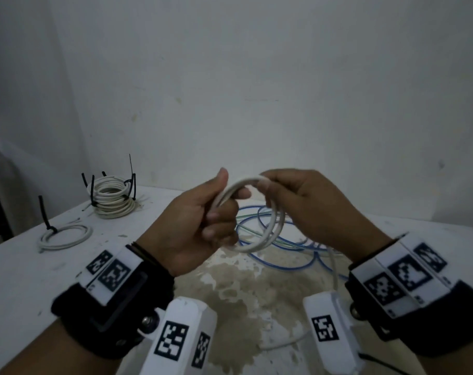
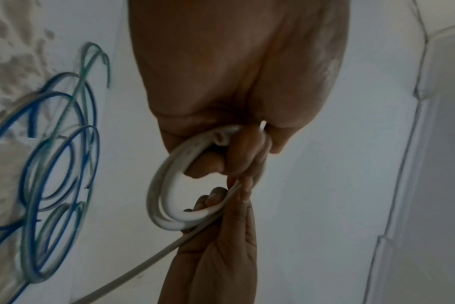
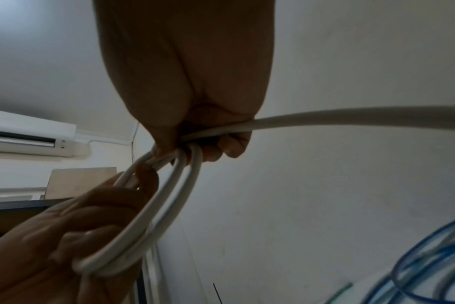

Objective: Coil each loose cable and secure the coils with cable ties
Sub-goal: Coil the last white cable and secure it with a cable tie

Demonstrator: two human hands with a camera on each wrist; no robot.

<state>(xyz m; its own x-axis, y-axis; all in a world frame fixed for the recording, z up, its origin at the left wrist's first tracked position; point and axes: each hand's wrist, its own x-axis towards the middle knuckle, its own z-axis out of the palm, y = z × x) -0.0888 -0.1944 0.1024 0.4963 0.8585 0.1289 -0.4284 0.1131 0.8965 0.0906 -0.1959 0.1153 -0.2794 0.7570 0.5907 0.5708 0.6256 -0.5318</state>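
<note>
White table [image 1: 27, 266] carries a loose blue cable tangle [image 1: 270, 239], tied stack of white coils [image 1: 112, 197] and single tied coil [image 1: 65, 235] far left; above it left hand [image 1: 200, 220] fist-grips white cable coil [image 1: 259, 234], right hand [image 1: 308, 207] pinches its top loop

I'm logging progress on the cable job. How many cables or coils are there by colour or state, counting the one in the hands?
White coils tied with black ties: 2, a stacked one and a flat one.
White cable being coiled, held in both hands: 1.
Loose blue and green cable tangle: 1, strands uncountable.
Total: 4.
</note>
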